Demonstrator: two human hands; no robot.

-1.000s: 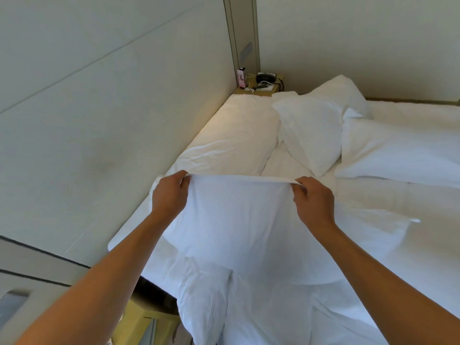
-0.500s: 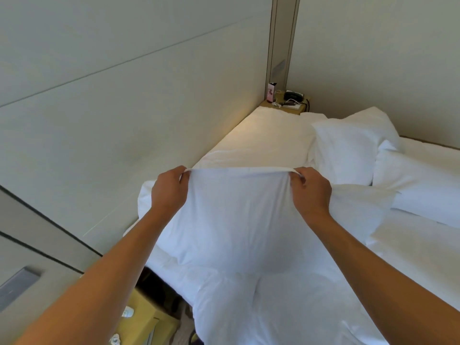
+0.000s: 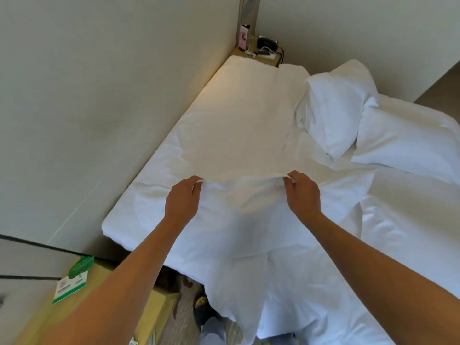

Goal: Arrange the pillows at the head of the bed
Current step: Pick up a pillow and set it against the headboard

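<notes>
My left hand [image 3: 183, 201] and my right hand [image 3: 302, 192] each pinch the top edge of a white pillow [image 3: 239, 220] that lies low over the near part of the bed [image 3: 224, 125]. Its lower end hangs off the bed's near edge. Two more white pillows lie further right: one tilted on its corner [image 3: 336, 108] and one flat beside it [image 3: 408, 140]. The strip of mattress along the left wall shows only bare sheet.
A padded wall panel [image 3: 99, 95] runs along the bed's left side. A small bedside shelf [image 3: 258, 49] with a pink box, phone and cables stands in the far corner. A yellow nightstand [image 3: 104, 302] with a green card sits near left. Crumpled duvet [image 3: 398, 245] covers the right.
The pillow has come down from held up in the air onto the bed, my hands lowering and moving forward with it. The camera now looks further down.
</notes>
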